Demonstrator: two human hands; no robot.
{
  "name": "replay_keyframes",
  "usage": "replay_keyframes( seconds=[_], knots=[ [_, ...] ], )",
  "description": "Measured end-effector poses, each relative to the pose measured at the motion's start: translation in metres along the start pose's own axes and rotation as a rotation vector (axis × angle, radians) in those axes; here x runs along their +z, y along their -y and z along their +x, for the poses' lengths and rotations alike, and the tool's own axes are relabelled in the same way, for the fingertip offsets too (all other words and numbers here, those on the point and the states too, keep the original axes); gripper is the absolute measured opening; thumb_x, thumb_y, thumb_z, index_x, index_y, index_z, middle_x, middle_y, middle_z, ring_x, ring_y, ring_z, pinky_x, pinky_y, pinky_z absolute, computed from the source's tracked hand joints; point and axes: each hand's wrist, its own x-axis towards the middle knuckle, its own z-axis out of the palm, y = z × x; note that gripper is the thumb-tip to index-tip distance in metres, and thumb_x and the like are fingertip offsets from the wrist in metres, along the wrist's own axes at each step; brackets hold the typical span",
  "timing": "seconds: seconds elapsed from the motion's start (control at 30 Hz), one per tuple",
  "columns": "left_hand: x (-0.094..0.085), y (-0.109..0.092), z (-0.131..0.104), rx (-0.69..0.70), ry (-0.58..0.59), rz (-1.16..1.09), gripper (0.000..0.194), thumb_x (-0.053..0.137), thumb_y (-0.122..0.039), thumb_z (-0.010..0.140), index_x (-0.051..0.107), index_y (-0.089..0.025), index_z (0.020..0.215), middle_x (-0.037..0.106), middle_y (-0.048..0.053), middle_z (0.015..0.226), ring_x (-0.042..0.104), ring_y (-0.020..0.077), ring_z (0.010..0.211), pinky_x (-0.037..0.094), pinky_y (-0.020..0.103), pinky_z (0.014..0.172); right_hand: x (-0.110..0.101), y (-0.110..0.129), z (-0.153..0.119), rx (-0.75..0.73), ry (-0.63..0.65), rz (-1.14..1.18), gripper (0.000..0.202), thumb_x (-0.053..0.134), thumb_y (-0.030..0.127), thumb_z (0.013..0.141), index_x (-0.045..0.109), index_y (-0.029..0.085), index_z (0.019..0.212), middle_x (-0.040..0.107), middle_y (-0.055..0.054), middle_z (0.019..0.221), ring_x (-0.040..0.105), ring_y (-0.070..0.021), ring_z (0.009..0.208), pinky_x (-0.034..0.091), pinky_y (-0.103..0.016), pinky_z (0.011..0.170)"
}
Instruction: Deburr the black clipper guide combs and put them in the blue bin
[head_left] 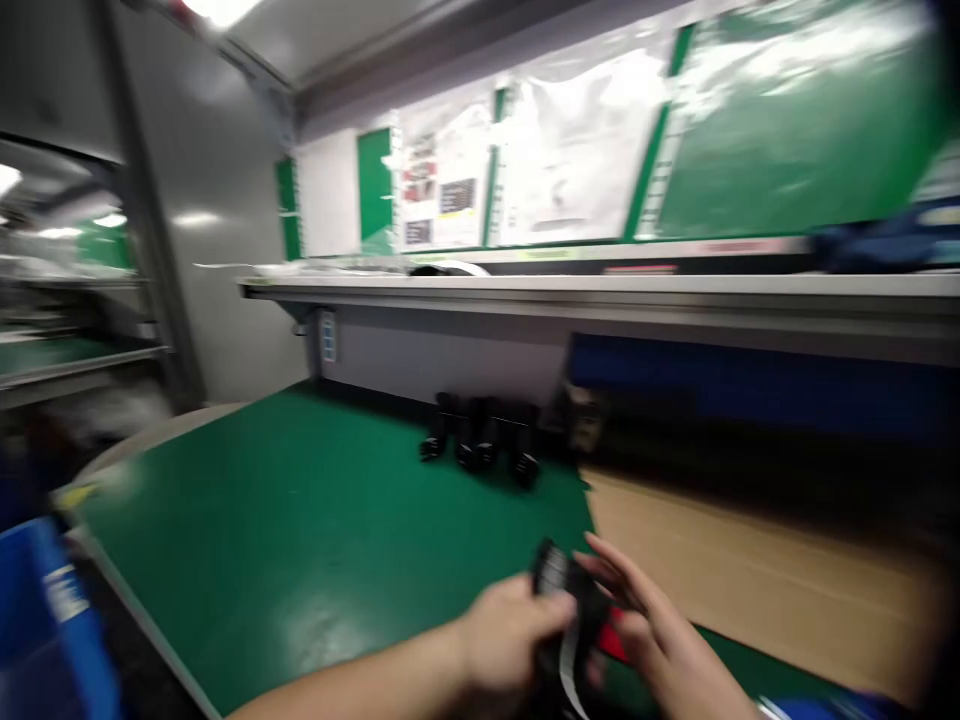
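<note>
Near the bottom centre, my left hand is closed around a black object with a pale strip and a greyish top end. My right hand is at its right side, fingers bent and partly apart, beside a small red part. Whether the right fingers grip anything is blurred. Farther back on the green table, several black objects stand in a row by the rear panel.
Brown cardboard lies to the right under a shelf. A blue bin is at the lower left. Papers in clear sleeves hang above the shelf. Dark blue material rests at the shelf's right end.
</note>
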Motion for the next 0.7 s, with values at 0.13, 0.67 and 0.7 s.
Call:
replay_keyframes(
  seconds=[0.13, 0.67, 0.7],
  knots=[
    [-0.004, -0.014, -0.002, -0.109, 0.006, -0.121, 0.056, 0.047, -0.045, 0.090, 0.030, -0.030, 0.141, 0.062, 0.006, 0.088, 0.056, 0.0152, 0.063, 0.048, 0.028, 0.058, -0.075, -0.007, 0.001, 0.124, 0.157, -0.246, 0.047, 0.046, 0.051, 0.092, 0.046, 0.032, 0.134, 0.050, -0.006, 0.133, 0.045, -0.0272, 0.124, 0.040, -0.042, 0.101],
    [0.000, -0.025, -0.011, -0.190, 0.102, 0.262, 0.036, 0.040, -0.046, 0.094, 0.054, -0.013, 0.088, 0.057, 0.012, 0.110, 0.053, 0.0113, 0.064, 0.040, 0.026, 0.060, -0.122, -0.087, -0.026, 0.324, 0.143, -0.217, 0.028, 0.043, 0.049, 0.091, 0.050, 0.022, 0.087, 0.058, -0.005, 0.087, 0.055, -0.0221, 0.080, 0.044, -0.036, 0.075],
    [0.002, -0.028, -0.012, -0.174, 0.115, 0.362, 0.039, 0.040, -0.048, 0.094, 0.053, -0.013, 0.086, 0.058, 0.009, 0.101, 0.052, 0.0106, 0.063, 0.039, 0.025, 0.061, -0.118, -0.079, -0.023, 0.324, 0.111, -0.180, 0.031, 0.034, 0.050, 0.095, 0.046, 0.022, 0.091, 0.056, -0.004, 0.083, 0.054, -0.0204, 0.074, 0.044, -0.035, 0.071]
  ],
)
